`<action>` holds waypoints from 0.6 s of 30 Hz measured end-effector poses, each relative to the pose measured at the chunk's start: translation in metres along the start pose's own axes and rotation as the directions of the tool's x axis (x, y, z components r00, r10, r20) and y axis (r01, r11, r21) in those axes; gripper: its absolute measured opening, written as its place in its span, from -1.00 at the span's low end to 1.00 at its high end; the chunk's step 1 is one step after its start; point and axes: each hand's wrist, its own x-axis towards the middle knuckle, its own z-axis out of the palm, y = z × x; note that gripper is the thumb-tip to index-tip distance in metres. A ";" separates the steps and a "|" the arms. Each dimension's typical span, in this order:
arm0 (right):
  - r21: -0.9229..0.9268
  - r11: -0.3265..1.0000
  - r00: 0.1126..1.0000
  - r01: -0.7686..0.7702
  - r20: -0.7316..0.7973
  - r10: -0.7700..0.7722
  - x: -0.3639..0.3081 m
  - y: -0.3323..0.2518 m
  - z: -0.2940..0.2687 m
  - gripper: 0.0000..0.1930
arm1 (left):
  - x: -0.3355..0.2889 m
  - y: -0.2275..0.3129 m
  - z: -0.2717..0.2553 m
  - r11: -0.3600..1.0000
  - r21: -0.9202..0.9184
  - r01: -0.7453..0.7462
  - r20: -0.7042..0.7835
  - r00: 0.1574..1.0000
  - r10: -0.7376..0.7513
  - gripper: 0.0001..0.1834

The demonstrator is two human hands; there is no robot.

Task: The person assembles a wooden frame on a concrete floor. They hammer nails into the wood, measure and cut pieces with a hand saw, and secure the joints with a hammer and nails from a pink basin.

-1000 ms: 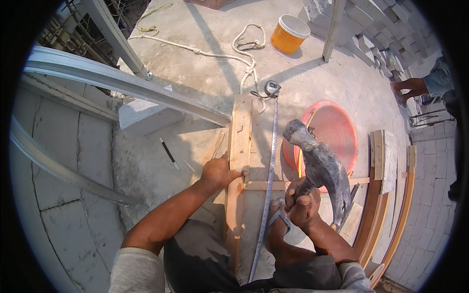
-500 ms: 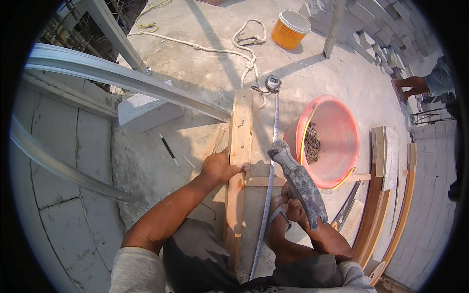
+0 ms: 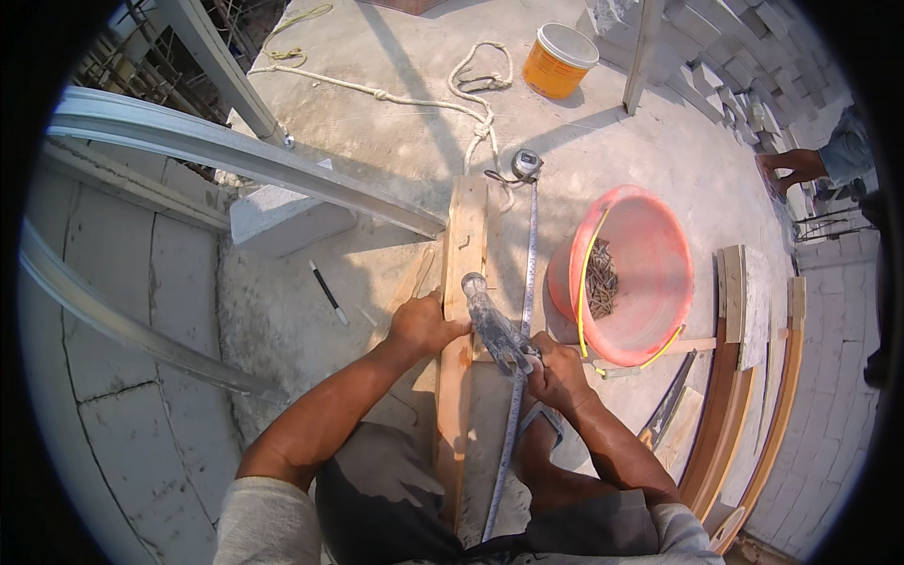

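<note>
Over squared timber [image 3: 455, 377] juts a scuffed metal hammer [image 3: 493, 325].

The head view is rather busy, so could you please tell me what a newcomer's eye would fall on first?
Probably the large pink bucket with nails inside, on the floor right of centre. Next comes the hammer near the middle, held in the right hand, its head over a wooden beam that the left hand grips. Farther off, near the top, an orange pail stands out.
</note>
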 end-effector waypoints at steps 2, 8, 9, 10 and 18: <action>0.013 0.997 0.994 -0.071 0.082 0.070 0.001 -0.001 0.008 -0.60 | 0.000 -0.004 0.006 0.999 -0.020 -0.051 -0.015 0.999 0.050 -0.15; 0.234 0.931 0.958 0.281 -0.117 -0.260 -0.006 -0.005 -0.003 -0.63 | 0.003 -0.016 0.008 0.985 -0.175 -0.009 0.049 0.999 0.018 -0.20; 0.193 0.945 0.964 0.265 -0.064 -0.257 -0.006 -0.005 -0.007 -0.63 | 0.003 -0.015 0.007 0.987 -0.150 -0.048 0.039 0.998 0.054 -0.19; 0.165 0.950 0.965 0.264 -0.052 -0.259 0.001 -0.005 -0.005 -0.63 | 0.003 -0.012 0.006 0.992 -0.110 -0.056 0.045 0.997 0.061 -0.19; 0.392 0.894 0.975 -0.219 0.059 0.213 0.004 -0.006 -0.002 -0.70 | -0.001 0.005 -0.008 1.000 -0.028 -0.013 0.042 0.999 0.014 0.02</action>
